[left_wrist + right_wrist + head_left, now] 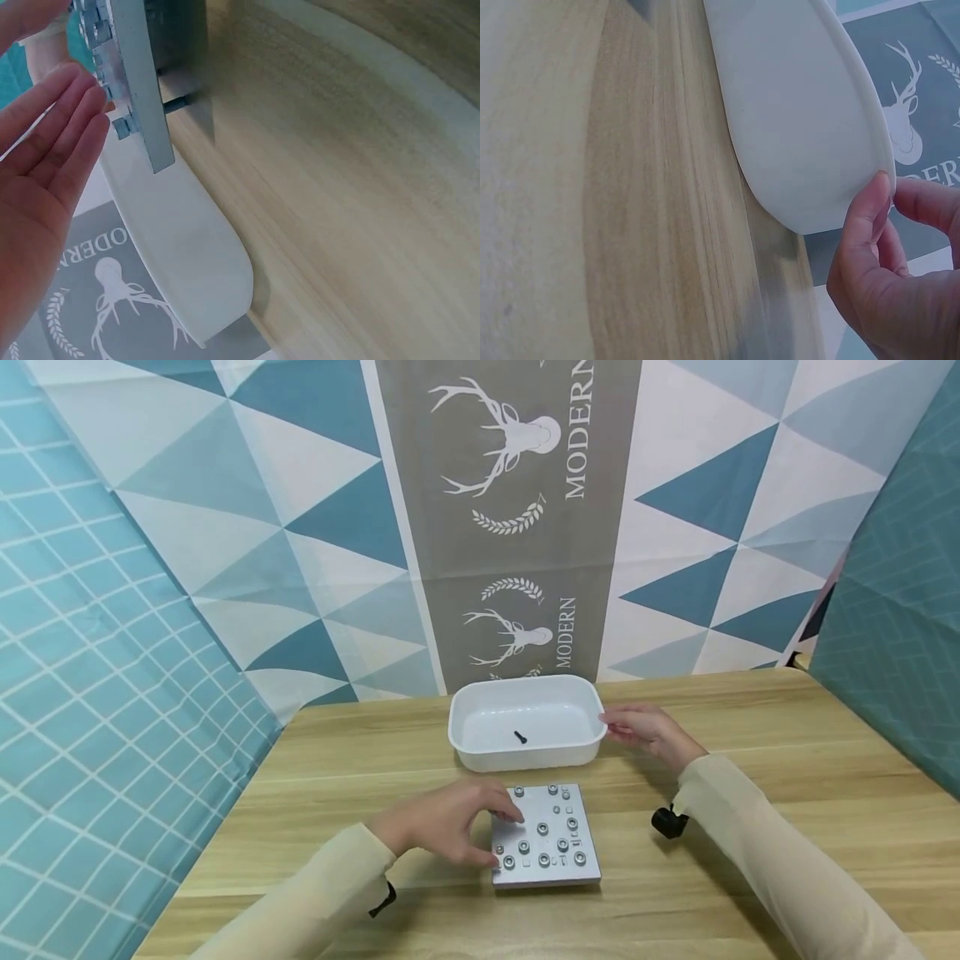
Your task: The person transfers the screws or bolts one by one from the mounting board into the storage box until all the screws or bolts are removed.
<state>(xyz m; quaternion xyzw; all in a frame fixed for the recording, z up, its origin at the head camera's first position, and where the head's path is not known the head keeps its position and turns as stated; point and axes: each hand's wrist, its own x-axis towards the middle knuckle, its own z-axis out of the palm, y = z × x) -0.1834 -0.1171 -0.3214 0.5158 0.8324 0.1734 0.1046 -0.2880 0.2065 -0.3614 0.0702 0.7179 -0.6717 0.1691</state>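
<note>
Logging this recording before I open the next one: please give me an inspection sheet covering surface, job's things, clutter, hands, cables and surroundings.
Surface: wood-grain table.
Job's things: metal plate with raised bolts; behind it, white tray holding one small black screw-like piece.
Clutter: nothing seen.
Hands: left hand at the plate's left side, contact unclear; right hand pinches the tray's right-end rim.
Cables: nothing seen.
Surroundings: deer-print backdrop behind, blue grid cloth left, green cloth right.

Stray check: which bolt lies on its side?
The black bolt in the white rectangular tray; the silver bolts stand upright in the square metal plate.
</note>
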